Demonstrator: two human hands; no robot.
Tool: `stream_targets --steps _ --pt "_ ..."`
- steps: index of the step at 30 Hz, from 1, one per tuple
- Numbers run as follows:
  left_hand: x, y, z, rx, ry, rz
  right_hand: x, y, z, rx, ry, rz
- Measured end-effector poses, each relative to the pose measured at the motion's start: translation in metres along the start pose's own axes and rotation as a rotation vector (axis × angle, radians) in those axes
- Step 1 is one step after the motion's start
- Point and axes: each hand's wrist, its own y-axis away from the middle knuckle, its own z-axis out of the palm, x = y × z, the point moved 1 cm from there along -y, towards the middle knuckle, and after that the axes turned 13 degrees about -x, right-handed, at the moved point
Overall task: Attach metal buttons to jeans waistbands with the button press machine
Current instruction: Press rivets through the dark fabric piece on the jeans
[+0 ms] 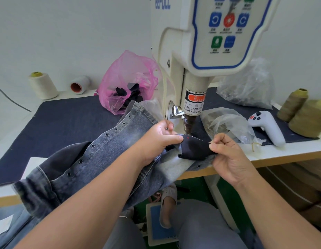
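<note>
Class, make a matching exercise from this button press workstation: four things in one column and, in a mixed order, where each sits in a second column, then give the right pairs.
Things:
1. pink plastic bag
2. white handheld controller
3. red laser dot
4. olive thread cones

Places:
A. on the dark waistband cloth between the two hands
B. far right edge of the table
C. left of the machine, at the back of the dark mat
D. right of the clear bags, on the mat's front edge

Pairs: 1-C, 2-D, 3-A, 4-B
</note>
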Motion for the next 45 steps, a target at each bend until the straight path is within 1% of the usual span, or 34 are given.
stream_targets --steps 6,29,45 --pt "0.0010 0.0003 0.0006 0.005 0.005 -0.009 0.0000 -0.0003 -0.0017 -0.019 -0.008 0.014" --pt "-0.0039 -0.0013 -0.0038 0.021 -0.013 -0.004 0.0002 -0.0020 0.0013 0.003 0.003 0.004" --pt "-0.0031 -0.0011 -0.0021 0.042 0.035 -0.010 0.0023 -0.0039 -0.0012 0.028 0.003 0.001"
